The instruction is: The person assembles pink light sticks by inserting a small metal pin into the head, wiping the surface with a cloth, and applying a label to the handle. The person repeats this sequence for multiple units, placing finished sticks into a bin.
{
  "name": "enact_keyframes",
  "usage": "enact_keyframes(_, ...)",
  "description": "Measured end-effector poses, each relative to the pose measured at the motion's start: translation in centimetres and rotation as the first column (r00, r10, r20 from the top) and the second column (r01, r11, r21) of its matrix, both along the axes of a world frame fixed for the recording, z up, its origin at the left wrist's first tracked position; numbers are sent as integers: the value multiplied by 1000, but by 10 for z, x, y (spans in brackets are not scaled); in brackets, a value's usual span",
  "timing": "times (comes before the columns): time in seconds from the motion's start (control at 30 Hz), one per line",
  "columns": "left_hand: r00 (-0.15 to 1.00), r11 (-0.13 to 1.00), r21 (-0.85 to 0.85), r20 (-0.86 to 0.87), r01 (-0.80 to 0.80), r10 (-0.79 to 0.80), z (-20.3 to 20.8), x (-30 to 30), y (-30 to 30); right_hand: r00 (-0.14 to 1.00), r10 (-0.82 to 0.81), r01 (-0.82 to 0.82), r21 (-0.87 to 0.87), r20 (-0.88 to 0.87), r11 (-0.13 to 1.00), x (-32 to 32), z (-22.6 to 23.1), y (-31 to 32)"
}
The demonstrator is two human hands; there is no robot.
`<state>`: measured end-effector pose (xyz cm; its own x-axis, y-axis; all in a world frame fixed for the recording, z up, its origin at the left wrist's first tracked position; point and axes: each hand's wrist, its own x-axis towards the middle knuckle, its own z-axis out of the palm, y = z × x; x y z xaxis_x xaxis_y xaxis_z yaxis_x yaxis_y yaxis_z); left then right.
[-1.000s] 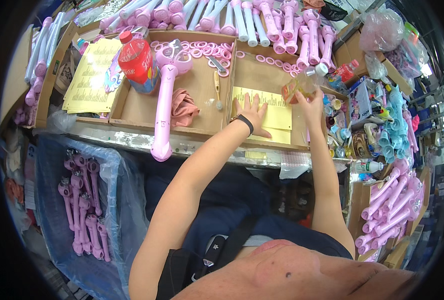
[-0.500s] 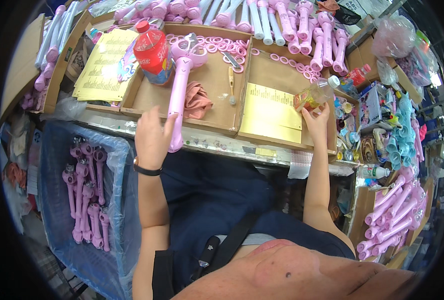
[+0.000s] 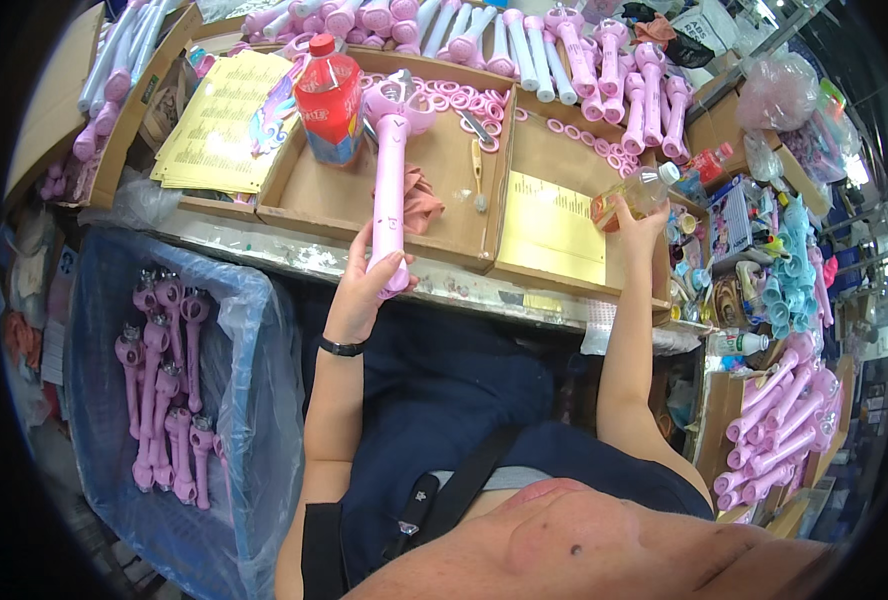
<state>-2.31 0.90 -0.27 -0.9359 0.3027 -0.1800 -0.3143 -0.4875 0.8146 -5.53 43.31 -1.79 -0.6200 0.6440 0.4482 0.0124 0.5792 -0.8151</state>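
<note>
My left hand [image 3: 360, 288] is closed around the lower end of a pink toy wand [image 3: 390, 180]. The wand points away from me, its round head with a clear top in front of a red-capped soda bottle [image 3: 328, 105]. On the right, my right hand [image 3: 641, 230] grips a clear plastic bottle [image 3: 648, 190] with a white cap and some yellowish liquid, tilted over the tray's right side. A crumpled pink cloth [image 3: 422, 202] lies partly behind the wand. Beside it are a yellow-handled brush-like tool [image 3: 477, 172] and many pink rings [image 3: 464, 97].
A cardboard tray [image 3: 299, 205] with a divider lines the bench edge. Yellow printed sheets [image 3: 554, 228] lie in its right half, more at left. A blue plastic-lined bin [image 3: 99, 330] at left holds several pink wands. More wands fill a box [image 3: 779, 430] at right and line the back.
My left hand, loosely beside the wand before, has closed around its lower end. My right hand keeps its hold on the clear bottle. The whole view has shifted a little.
</note>
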Motion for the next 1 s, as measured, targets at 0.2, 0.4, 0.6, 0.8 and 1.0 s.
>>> enact_keyframes(0.2, 999, 1000, -19, -36, 2, -3, -5, -2, -2, 989, 15, -9, -42, 150, 999, 3, -2, -2)
enact_keyframes(0.4, 999, 1000, -12, -47, -12, 12, -6, -3, 1, 971, 1, 0, -1, 240, 1000, 29, 5, -10)
enact_keyframes(0.6, 998, 1000, -1, -63, -13, 13, -9, -4, 6, 957, -167, 113, 224, 239, 968, 35, 20, -27)
enact_keyframes(0.8, 975, 999, 49, -222, 20, -9, -27, 30, 24, 966, 259, -257, 97, -2, 961, 66, 49, -127)
enact_keyframes(1.0, 855, 974, -63, -468, 218, -222, -35, 73, 39, 501, 850, -713, -634, -164, 299, 66, 43, -238)
